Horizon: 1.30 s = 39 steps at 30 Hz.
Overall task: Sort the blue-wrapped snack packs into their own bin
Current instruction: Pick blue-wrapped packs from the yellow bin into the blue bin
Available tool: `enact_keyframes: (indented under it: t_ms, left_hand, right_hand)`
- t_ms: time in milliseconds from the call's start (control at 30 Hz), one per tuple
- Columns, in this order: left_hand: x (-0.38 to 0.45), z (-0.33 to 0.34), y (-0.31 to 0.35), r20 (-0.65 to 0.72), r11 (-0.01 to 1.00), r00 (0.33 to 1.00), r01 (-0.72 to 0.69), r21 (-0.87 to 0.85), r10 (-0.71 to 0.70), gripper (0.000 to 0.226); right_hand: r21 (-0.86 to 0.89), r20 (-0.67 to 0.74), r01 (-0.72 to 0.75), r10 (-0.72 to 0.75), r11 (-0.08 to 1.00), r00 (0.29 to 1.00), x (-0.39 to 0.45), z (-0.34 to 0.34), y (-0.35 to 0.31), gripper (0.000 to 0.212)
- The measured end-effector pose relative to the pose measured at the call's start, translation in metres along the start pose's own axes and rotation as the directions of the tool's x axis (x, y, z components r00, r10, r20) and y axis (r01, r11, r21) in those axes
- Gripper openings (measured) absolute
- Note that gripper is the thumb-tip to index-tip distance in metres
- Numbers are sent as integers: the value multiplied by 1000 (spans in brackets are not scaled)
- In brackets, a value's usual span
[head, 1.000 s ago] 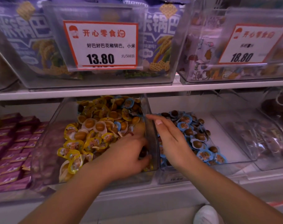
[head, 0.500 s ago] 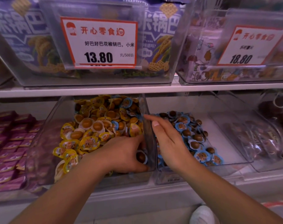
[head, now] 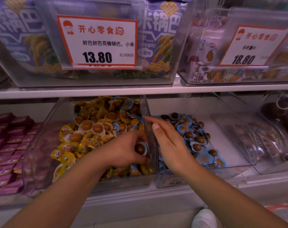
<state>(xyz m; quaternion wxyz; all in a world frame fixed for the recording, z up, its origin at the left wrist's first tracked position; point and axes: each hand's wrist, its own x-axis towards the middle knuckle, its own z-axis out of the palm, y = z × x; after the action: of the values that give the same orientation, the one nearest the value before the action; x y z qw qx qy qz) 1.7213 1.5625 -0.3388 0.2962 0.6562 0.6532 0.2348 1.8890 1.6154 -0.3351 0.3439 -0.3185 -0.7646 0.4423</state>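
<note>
Your left hand (head: 123, 150): grasping one blue pack (head: 141, 148), low in the yellow bin (head: 46, 129) by its right wall. Your right hand (head: 169, 142): released, fingers straight, over the blue bin (head: 238, 163). More blue packs (head: 189, 129) lie there.

Bins (head: 149, 116): clear, glossy hard plastic, glare on the walls. Snack packs (head: 204, 158): shiny plastic film, blue or yellow rims. Price cards (head: 97, 41): matt white paper, orange border. Shelf (head: 140, 91): smooth white edge. Purple packets (head: 7, 145), left: glossy wrap.
</note>
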Motion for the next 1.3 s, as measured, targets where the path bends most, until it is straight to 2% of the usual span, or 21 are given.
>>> enact_keyframes:
  t_ms: [267,333,400,433,500,567,600,667,700,800,867,933,1000,1133,1233,1300]
  left_hand:
    - [-23,-33,-14,-287,956,958,-82,-280,-1,33]
    - [-36,-40,-18,-382,910,921,-94,-404,-75,36]
    - [-49,-42,-21,-450,820,871,-107,-562,-195,41]
    - [-55,-42,-21,-465,772,848,-112,-626,-255,43]
    - [-64,-39,-22,-469,701,811,-107,-705,-349,52]
    - [-71,-38,-21,-449,650,794,-91,-754,-410,59]
    - [-74,-39,-20,-429,618,792,-85,-782,-434,59]
    - [-78,-40,-17,-371,534,802,-78,-842,-468,49]
    - [-80,-42,-16,-333,473,814,-82,-877,-477,41]
    - [-86,-48,-14,-157,203,870,-67,-977,-467,21]
    - [-91,-54,-13,-61,41,897,-48,-998,-437,25]
    - [-97,-60,-13,-35,-43,910,-57,-997,-414,31]
    - [-100,-63,-14,-38,-54,907,-66,-996,-419,28]
    - [-98,-57,-19,-104,43,855,-96,-994,-509,22]
    - [-96,-53,-20,-168,119,841,-125,-985,-514,24]
    - [-95,-50,-20,-226,199,837,-143,-969,-499,19]
  right_hand:
    - [-72,24,17,-16,997,1000,-2,-5,-7,35]
    - [-220,-37,130,-141,967,989,-5,-4,-14,33]
    - [-398,-59,328,-381,857,923,-7,-3,-26,30]
    - [-428,-30,413,-469,804,883,-8,-1,-31,28]
    - [-402,105,506,-510,764,854,-9,4,-43,26]
    - [-444,337,501,-379,743,862,-11,12,-54,27]
    - [-522,447,492,-268,697,853,-12,18,-55,26]
    - [-662,574,490,-37,567,818,-15,28,-57,24]
    - [-693,597,476,61,541,800,-17,33,-61,26]
    - [-700,621,399,230,592,749,-21,44,-65,45]
    - [-713,639,412,285,567,714,-22,46,-67,49]
    - [-706,657,435,286,559,698,-20,44,-70,43]
    - [-696,644,410,261,590,719,-14,37,-73,39]
    - [-655,613,287,268,699,744,0,24,-76,48]
    - [-682,616,342,256,647,745,1,19,-78,45]
    - [-678,649,389,261,623,714,-3,21,-78,24]
